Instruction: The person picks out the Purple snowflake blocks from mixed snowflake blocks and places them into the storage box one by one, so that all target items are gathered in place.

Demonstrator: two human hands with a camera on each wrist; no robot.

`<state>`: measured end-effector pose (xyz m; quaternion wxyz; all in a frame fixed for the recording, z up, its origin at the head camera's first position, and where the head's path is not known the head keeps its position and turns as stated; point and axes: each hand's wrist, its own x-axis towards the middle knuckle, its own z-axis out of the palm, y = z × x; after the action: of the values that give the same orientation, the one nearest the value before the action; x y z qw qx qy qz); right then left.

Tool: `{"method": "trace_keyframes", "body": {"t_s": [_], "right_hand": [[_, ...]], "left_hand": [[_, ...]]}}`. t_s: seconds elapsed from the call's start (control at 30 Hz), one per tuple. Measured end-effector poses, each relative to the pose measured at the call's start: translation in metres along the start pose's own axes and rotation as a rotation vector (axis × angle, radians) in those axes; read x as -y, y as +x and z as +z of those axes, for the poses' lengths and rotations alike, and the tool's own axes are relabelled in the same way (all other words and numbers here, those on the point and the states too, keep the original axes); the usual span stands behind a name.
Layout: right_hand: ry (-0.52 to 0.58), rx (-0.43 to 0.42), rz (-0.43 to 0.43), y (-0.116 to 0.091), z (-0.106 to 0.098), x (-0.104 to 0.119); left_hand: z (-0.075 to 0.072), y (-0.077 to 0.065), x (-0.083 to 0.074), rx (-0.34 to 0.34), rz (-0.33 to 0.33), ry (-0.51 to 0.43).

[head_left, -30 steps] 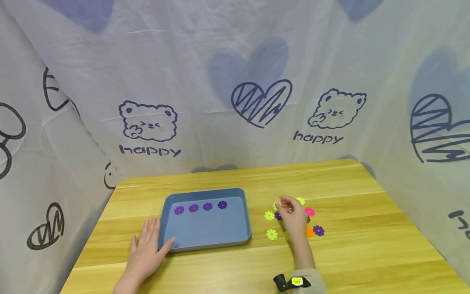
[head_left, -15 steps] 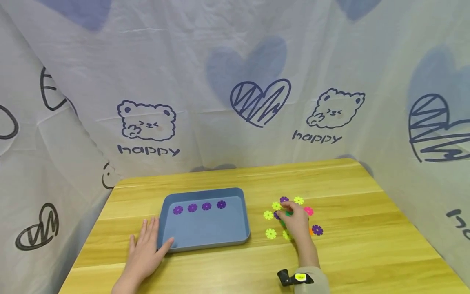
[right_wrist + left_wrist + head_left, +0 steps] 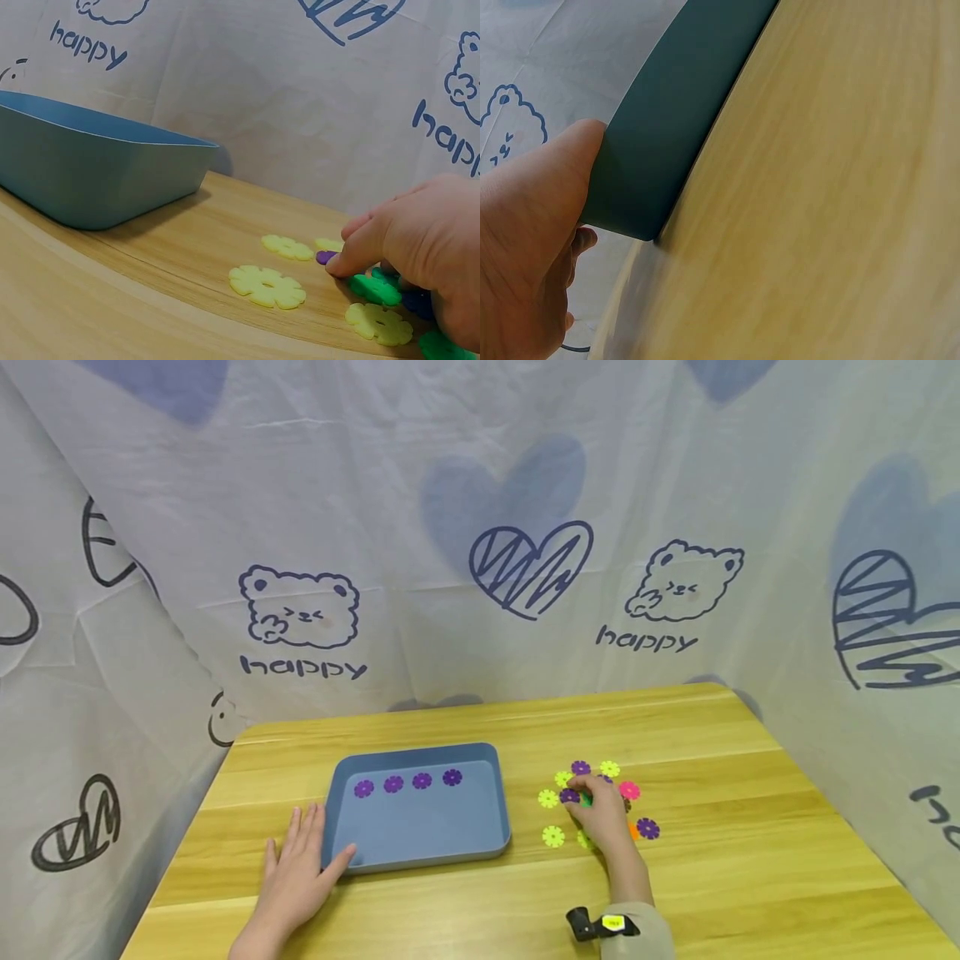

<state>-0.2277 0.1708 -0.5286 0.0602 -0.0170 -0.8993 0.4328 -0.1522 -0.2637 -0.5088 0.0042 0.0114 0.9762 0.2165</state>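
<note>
My left hand (image 3: pixel 294 870) rests at the near left corner of a blue-grey tray (image 3: pixel 420 862), its fingers straight along the side and its thumb at the front rim. Inside the tray, several purple flower-shaped discs (image 3: pixel 393 784) lie in a row near the back wall. To the right of the tray, my right hand (image 3: pixel 604 817) reaches into a loose group of such discs. Its thumb and forefinger pinch a purple flower-shaped disc (image 3: pixel 570 796), which shows at the thumb tip in the right wrist view. Green discs (image 3: pixel 375 289) lie under the hand, partly hidden.
Around the right hand lie yellow discs (image 3: pixel 553 837), a pink disc (image 3: pixel 629 790), an orange one (image 3: pixel 634 832) and another purple disc (image 3: pixel 648 828). The wooden table (image 3: pixel 735 893) ends at a printed cloth (image 3: pixel 420 635) behind and at both sides.
My right hand has come down among the discs, its thumb and forefinger now at a purple disc. Another purple disc at the back has come into view. The left hand and tray stay put.
</note>
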Motion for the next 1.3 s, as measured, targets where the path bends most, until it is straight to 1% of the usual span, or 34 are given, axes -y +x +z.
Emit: {"method": "trace_keyframes", "body": {"t_s": [0.23, 0.4, 0.6, 0.87, 1.0, 1.13, 1.3], "right_hand": [[-0.017, 0.004, -0.010, 0.000, 0.001, -0.001], [-0.028, -0.020, -0.011, -0.001, 0.001, -0.002], [-0.002, -0.054, -0.006, -0.001, 0.001, -0.001], [0.132, -0.050, 0.060, -0.001, -0.004, 0.005], [0.170, -0.055, 0.064, 0.002, -0.004, 0.007], [0.235, -0.054, 0.073, 0.002, -0.004, 0.010], [0.326, -0.062, 0.062, 0.003, -0.002, 0.022]], "left_hand": [[0.000, -0.001, 0.000, 0.004, -0.004, 0.002], [0.000, -0.002, 0.000, 0.005, -0.005, 0.004], [0.000, -0.003, 0.000, 0.000, -0.002, 0.000], [-0.001, -0.002, 0.001, -0.001, -0.002, 0.001], [-0.001, -0.001, 0.001, -0.013, 0.006, -0.002], [0.000, -0.001, 0.002, -0.008, 0.004, -0.001], [-0.001, 0.000, 0.001, -0.007, 0.008, -0.001]]}}
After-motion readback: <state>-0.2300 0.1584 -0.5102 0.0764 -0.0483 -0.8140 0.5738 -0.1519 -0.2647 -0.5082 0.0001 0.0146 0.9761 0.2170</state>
